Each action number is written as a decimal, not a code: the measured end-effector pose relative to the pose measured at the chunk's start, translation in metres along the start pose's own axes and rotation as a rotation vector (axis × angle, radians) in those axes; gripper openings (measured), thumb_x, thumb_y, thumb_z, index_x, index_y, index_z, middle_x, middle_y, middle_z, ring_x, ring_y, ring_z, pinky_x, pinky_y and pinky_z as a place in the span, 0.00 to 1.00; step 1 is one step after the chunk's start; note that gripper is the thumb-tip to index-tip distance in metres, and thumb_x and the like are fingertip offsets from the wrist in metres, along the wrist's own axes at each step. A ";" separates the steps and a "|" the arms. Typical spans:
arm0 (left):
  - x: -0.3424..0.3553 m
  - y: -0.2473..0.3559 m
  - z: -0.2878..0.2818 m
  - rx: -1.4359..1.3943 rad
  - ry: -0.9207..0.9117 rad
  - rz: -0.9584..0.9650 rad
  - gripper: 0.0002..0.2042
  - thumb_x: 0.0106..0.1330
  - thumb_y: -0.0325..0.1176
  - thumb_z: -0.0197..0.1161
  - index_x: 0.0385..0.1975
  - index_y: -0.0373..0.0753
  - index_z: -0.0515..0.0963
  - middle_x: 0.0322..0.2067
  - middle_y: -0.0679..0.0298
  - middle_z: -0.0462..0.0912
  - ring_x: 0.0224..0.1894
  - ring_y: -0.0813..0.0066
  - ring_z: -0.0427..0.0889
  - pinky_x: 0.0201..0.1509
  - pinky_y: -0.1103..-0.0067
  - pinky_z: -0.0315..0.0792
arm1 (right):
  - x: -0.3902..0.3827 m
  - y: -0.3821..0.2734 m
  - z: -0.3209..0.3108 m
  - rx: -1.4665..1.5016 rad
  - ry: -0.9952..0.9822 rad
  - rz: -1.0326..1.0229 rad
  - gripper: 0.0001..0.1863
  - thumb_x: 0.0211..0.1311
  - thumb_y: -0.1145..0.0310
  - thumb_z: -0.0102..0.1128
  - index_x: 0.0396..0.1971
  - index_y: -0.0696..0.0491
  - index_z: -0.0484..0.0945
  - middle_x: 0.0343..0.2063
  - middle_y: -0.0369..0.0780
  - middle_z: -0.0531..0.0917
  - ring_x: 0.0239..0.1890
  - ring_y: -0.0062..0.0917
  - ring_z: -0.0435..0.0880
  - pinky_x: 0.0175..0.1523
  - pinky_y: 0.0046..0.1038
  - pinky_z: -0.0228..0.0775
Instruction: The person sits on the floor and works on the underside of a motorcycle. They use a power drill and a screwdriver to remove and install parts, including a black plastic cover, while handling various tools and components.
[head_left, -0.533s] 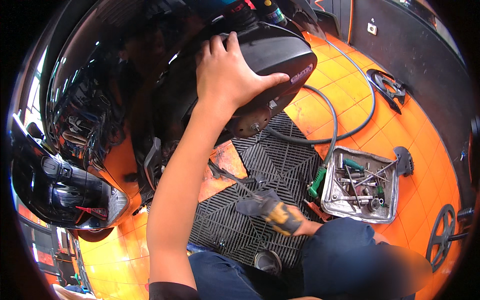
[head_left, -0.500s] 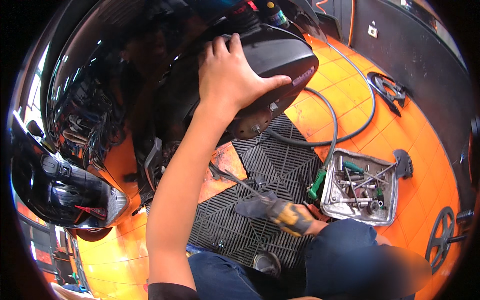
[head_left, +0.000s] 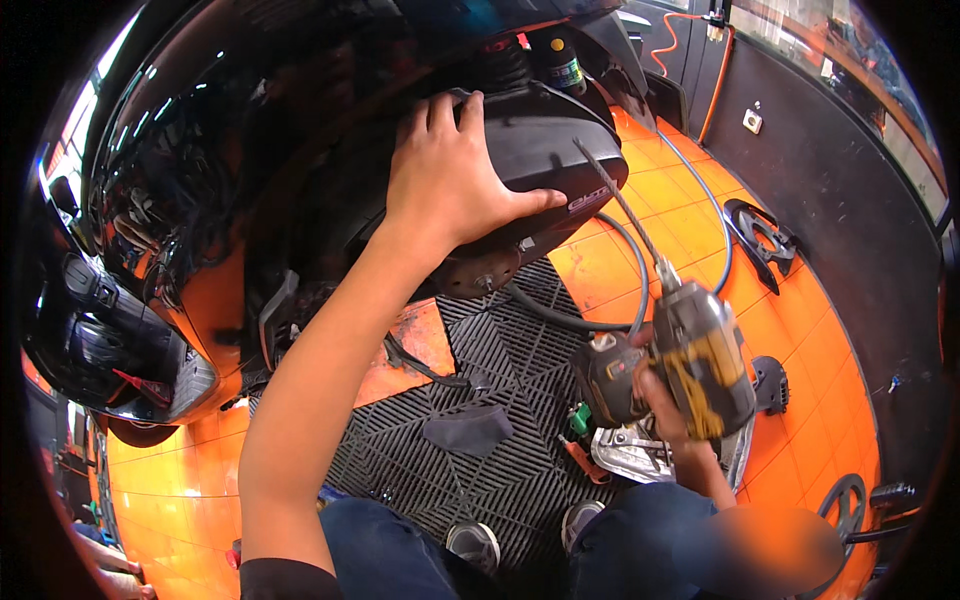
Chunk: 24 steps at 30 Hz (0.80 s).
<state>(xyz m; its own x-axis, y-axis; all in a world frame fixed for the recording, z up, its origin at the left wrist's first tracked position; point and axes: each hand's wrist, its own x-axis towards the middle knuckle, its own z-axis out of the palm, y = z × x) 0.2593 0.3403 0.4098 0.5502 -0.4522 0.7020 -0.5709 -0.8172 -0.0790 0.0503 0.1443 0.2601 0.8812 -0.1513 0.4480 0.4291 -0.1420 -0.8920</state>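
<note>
My left hand (head_left: 445,185) lies over the black plastic cover (head_left: 540,145) on the scooter's side. Its fingertips curl over the cover's upper edge, and the thumb stretches across the outer face. In my right hand (head_left: 665,400) is a yellow-and-black cordless impact driver (head_left: 708,350), raised off the floor. From its chuck a long, thin bit (head_left: 625,207) points up and left. The bit's tip appears in front of the cover, right of my left thumb; I cannot tell whether it touches. Below the cover, a round metal plate (head_left: 478,275) with a bolt shows.
A metal tool tray (head_left: 625,460) is partly hidden behind the driver. Dark cloth (head_left: 468,430) lies on the black slatted mat (head_left: 400,470). A grey hose (head_left: 570,318) curves over orange tiles. A black part (head_left: 765,240) lies by the dark wall (head_left: 810,190).
My right hand has lifted the impact driver from low over the mat, up and to the right, its bit now pointing toward the cover. My left hand stays on the cover.
</note>
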 end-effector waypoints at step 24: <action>0.002 -0.001 0.000 0.020 0.044 -0.012 0.57 0.33 0.74 0.64 0.57 0.27 0.66 0.54 0.50 0.69 0.60 0.55 0.66 0.64 0.66 0.61 | 0.051 -0.004 0.038 -0.236 0.051 -0.150 0.16 0.61 0.76 0.45 0.49 0.61 0.66 0.23 0.34 0.70 0.23 0.15 0.69 0.35 0.22 0.66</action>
<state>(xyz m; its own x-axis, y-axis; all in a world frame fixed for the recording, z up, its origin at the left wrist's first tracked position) 0.2608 0.3404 0.4117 0.5292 -0.4264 0.7336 -0.5517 -0.8298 -0.0843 0.1013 0.1744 0.2849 0.7976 -0.1598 0.5816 0.4905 -0.3894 -0.7796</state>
